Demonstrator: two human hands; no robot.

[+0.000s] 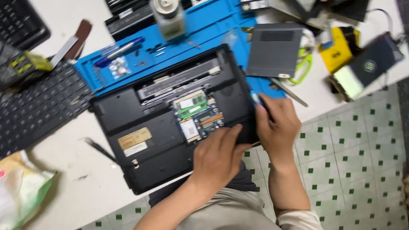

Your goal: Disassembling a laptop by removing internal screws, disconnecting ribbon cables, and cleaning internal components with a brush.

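The upturned black laptop (170, 123) lay at the table's near edge, pressed flat by the left hand (217, 155); a dark screwdriver (265, 105) was clamped in the right hand (277, 125) at its right edge.

- Bright, even light overhead; white table (64, 170) near washed out.
- Shadows soft, short, under laptop (170, 123) edge.
- Motion blur throughout: both hands, bottle (169, 17), scissors (302, 68) smeared.
- Mild glare on blue mat (204, 30).
- Wide-angle bend at edges; keyboard (38, 106) skewed.
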